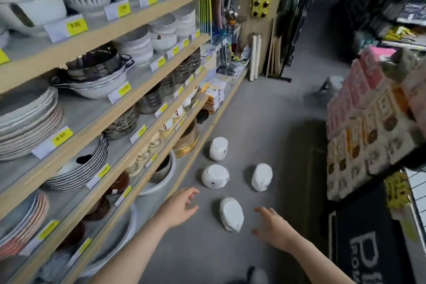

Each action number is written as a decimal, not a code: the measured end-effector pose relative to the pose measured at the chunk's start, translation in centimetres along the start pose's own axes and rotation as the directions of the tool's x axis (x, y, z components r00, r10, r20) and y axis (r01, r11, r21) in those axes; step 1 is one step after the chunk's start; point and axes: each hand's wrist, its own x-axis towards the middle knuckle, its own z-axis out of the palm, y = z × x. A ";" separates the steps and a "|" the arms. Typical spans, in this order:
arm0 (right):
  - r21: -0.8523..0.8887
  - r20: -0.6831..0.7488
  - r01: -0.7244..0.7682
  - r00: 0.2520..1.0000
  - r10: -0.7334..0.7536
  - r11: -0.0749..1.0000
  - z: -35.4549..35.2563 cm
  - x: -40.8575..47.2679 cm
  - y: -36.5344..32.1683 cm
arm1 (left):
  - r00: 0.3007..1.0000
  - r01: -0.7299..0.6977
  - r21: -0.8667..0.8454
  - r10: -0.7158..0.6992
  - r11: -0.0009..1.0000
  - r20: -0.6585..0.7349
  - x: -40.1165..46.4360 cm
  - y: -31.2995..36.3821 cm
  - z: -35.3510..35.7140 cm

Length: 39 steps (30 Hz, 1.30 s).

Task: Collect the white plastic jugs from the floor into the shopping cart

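Jugs, four in number, white plastic, lie on the grey floor (253, 122) of a shop aisle, along the foot of the crockery shelving (103, 108) on the left. The nearest jug (231, 214) lies on its side between the two hands. The left-middle jug (215, 176) lies just beyond it, close to the shelf base. The right-middle jug (262, 177) lies level with that one, further out into the aisle. The far jug (218, 148) lies beyond these, beside the bottom shelf edge. All four are apart from one another.

Task progress: judged from this view, collection has barely started or has not started. No jug is held, and four remain on the floor. The shopping cart is not in view, so its contents cannot be told.

Left hand (178, 207): extended forward and down, fingers spread and loosely curled, empty. It sits just left of the nearest jug and does not touch it.

Right hand (274, 227): extended likewise, fingers spread, empty. It sits just right of the same jug, without contact.

Both hands stand apart, flanking the nearest jug, which suggests a two-handed pickup of that jug as the step in hand. A stacked display of boxed goods (368, 127) borders the aisle on the right.
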 end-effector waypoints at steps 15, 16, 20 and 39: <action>-0.026 0.141 -0.035 0.989 0.039 0.999 6.7 32.6 14.3 | 0.980 -0.057 0.237 0.009 0.970 0.200 29.4 -10.0 21.9; -0.022 0.139 -0.035 0.990 0.037 0.999 9.0 34.8 15.6 | 0.973 -0.079 0.258 0.018 0.963 0.229 31.2 -12.0 24.6; -0.042 0.115 -0.011 0.993 0.016 0.999 18.3 42.2 20.1 | 0.945 -0.162 0.316 0.055 0.935 0.321 36.5 -18.6 34.3; -0.238 -0.017 0.159 0.986 -0.167 0.958 26.4 50.2 29.6 | 0.965 -0.254 0.251 0.227 0.934 0.134 38.5 -24.3 48.6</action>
